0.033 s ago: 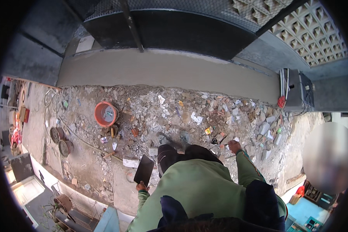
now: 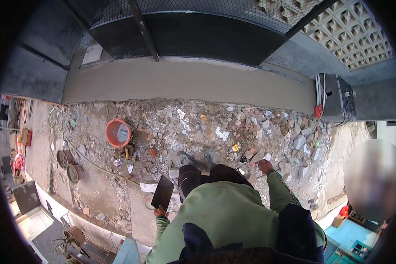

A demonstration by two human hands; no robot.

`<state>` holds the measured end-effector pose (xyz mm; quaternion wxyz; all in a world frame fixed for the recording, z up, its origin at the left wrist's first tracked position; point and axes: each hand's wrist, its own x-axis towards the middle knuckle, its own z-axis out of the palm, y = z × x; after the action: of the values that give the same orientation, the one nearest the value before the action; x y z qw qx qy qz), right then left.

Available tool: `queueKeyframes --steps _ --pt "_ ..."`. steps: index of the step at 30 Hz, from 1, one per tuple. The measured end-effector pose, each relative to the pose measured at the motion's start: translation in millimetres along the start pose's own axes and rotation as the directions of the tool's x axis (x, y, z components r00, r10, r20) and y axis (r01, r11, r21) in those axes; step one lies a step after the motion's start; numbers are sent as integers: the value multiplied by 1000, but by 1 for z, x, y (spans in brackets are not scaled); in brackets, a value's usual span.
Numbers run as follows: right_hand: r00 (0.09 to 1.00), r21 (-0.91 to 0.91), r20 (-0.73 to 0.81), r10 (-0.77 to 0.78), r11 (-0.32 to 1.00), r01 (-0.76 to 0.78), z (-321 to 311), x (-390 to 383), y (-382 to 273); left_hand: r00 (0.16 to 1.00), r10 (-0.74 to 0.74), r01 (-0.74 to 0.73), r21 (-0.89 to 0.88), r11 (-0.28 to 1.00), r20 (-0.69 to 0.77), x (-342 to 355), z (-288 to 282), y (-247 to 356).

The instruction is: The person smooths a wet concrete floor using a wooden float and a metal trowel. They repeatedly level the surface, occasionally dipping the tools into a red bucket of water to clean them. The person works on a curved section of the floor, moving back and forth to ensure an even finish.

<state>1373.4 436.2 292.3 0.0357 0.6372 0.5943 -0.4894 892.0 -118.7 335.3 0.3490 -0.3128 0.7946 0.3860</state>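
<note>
My left hand (image 2: 161, 211) grips the lower edge of a dark flat rectangular plate (image 2: 163, 192), held tilted beside my left leg; its exact kind does not show. Out to the right of my body, my right hand (image 2: 265, 166) is closed above the rubble; whatever may be in its fingers is too small to make out. Beneath both hands lies ground strewn with broken stone and paper scraps. An orange bucket (image 2: 110, 135) with some grey matter inside stands ahead on the left. Near it lies a small trowel-like tool (image 2: 130, 168).
A smooth grey cement strip (image 2: 189, 81) runs along the dark wall ahead. Two dark buckets (image 2: 74, 173) and a hose (image 2: 96, 163) lie to the left. Stone chunks (image 2: 299, 142) are heaped at right, near a grey box (image 2: 334, 99) with pipes. A blurred patch covers the far right.
The whole view has shifted slightly, with the bucket and ground a little further left and lower. Both hands keep almost the same pose.
</note>
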Motion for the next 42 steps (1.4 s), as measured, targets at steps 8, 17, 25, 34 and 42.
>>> queueKeyframes --steps 8,17,25,34,42 --pt "990 -88 2 -141 986 141 67 -127 72 817 457 -576 461 675 351 124 22 113" --pt "881 146 70 468 869 -473 126 -255 16 696 412 -701 680 213 588 127 85 234" --pt "921 233 -156 358 919 -317 143 -242 66 598 273 -780 626 -18 754 52 150 272" --pt "912 273 -159 378 905 -327 149 -216 87 344 122 -918 361 -165 931 -89 237 275" --pt "937 362 -86 338 887 -287 109 -168 100 470 160 -739 288 610 868 -234 262 258"
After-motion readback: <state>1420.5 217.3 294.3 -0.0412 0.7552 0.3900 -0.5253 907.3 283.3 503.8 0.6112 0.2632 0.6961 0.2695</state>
